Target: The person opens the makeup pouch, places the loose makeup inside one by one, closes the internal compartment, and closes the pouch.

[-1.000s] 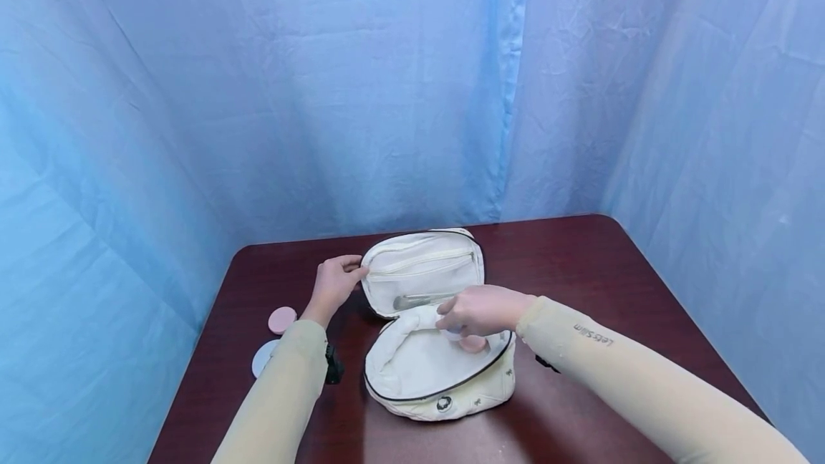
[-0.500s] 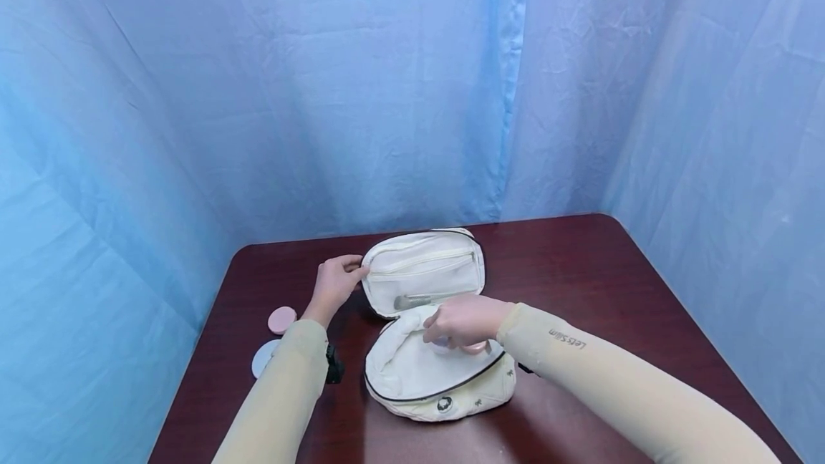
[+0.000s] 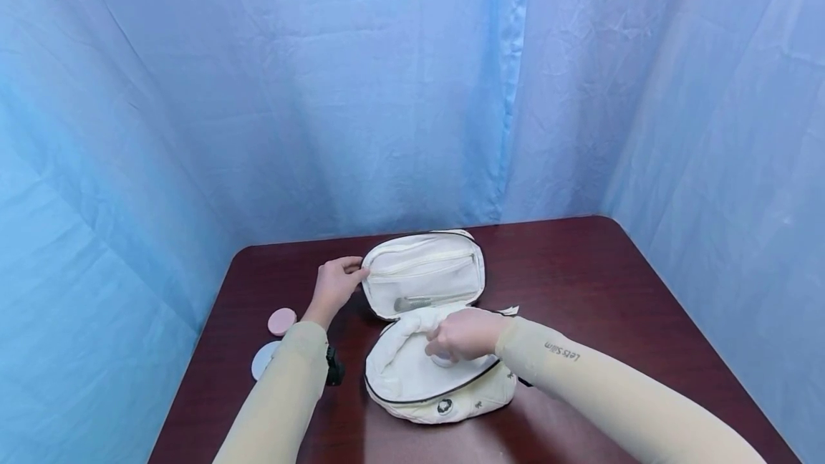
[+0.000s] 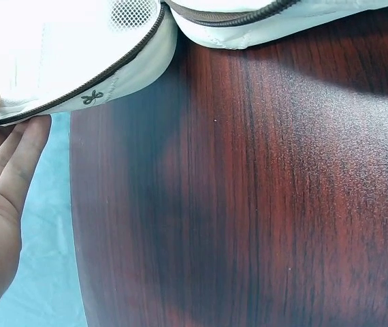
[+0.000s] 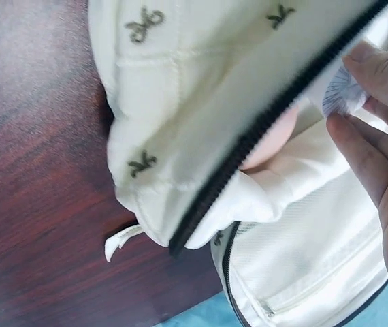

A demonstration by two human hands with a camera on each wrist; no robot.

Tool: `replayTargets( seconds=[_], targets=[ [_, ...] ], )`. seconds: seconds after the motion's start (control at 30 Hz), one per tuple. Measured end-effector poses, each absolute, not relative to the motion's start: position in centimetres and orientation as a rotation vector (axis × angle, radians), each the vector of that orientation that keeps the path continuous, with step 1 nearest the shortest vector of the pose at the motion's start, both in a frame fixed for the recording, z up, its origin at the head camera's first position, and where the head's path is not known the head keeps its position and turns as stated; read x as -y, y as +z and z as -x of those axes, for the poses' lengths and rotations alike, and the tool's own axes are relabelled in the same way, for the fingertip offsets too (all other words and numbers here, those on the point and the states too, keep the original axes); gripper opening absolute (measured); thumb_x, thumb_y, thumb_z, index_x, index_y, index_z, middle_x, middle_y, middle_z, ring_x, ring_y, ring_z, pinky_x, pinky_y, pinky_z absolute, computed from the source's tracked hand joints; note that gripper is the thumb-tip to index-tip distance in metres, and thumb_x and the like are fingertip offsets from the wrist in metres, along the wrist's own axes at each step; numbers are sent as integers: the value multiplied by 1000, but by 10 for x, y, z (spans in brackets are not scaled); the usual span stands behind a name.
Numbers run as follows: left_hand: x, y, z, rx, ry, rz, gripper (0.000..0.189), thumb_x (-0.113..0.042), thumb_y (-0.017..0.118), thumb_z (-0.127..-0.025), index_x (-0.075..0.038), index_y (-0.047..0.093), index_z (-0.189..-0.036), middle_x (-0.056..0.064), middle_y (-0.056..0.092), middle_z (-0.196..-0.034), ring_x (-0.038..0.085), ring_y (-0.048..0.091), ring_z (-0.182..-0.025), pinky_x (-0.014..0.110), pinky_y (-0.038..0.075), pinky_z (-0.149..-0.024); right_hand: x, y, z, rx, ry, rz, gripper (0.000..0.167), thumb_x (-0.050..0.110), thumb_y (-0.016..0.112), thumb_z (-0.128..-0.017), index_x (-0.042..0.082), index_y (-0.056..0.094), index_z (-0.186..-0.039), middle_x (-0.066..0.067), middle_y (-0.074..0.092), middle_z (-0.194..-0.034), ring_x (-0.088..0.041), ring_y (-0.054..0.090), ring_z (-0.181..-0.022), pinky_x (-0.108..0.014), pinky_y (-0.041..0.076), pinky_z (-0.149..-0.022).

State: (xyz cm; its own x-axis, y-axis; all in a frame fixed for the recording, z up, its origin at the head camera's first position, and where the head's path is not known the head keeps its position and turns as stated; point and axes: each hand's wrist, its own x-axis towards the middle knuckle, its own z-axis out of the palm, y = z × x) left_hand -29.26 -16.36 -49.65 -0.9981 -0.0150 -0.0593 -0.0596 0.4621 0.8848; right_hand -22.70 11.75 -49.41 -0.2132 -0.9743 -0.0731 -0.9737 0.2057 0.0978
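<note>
A white quilted cosmetic bag [image 3: 445, 407] lies unzipped on the table, its lid [image 3: 425, 253] folded back. At the lid's left edge, my left hand [image 3: 336, 286] pinches the rim between thumb and fingers [image 4: 20, 160]. Inside the bag's body is my right hand [image 3: 469, 335], its thumb and fingers pinching a small, round, pale object with radiating lines [image 5: 344, 92]. A pink rounded item [image 5: 273, 139] shows inside near the bag's zipper edge in the right wrist view. Behind the mesh of the lid lies a makeup brush [image 3: 412, 302].
Left of the bag, a pink round compact [image 3: 281, 321] and a pale blue-white disc [image 3: 263, 359], partly covered by the left sleeve, rest on the dark wooden table [image 3: 580, 271]. Blue curtains [image 3: 399, 92] enclose the table at the back and sides.
My right hand has moved left and lower into the bag with the pale round object. The pink item is now hidden in the head view. My left hand has stayed at the lid.
</note>
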Motion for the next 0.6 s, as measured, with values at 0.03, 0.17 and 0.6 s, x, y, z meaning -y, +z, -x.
replayTargets(
  seconds=[0.03, 0.17, 0.6],
  targets=[
    [164, -497, 293, -2648, 1608, 67, 41, -12, 70, -97, 2, 64, -135, 23, 70, -122, 32, 72, -107, 49, 60, -89, -118, -497, 226, 2439, -215, -1957, 21, 8, 77, -78, 24, 68, -89, 13, 59, -80, -6, 45, -53, -21, 38, -47],
    [163, -497, 292, -2646, 1614, 63, 41, -12, 71, -97, 2, 64, -135, 23, 71, -122, 33, 72, -106, 50, 59, -89, -121, -504, 225, 2449, -314, -1904, 20, 14, 79, -77, 27, 67, -88, 15, 60, -81, -7, 51, -55, -24, 41, -47],
    [163, -495, 290, -2659, 1608, 53, 40, -13, 70, -97, 2, 65, -134, 23, 71, -122, 33, 72, -106, 49, 60, -87, -120, -507, 226, 2472, -379, -1866, 20, 21, 82, -76, 29, 66, -86, 16, 62, -84, -7, 52, -59, -25, 41, -47]
  ],
)
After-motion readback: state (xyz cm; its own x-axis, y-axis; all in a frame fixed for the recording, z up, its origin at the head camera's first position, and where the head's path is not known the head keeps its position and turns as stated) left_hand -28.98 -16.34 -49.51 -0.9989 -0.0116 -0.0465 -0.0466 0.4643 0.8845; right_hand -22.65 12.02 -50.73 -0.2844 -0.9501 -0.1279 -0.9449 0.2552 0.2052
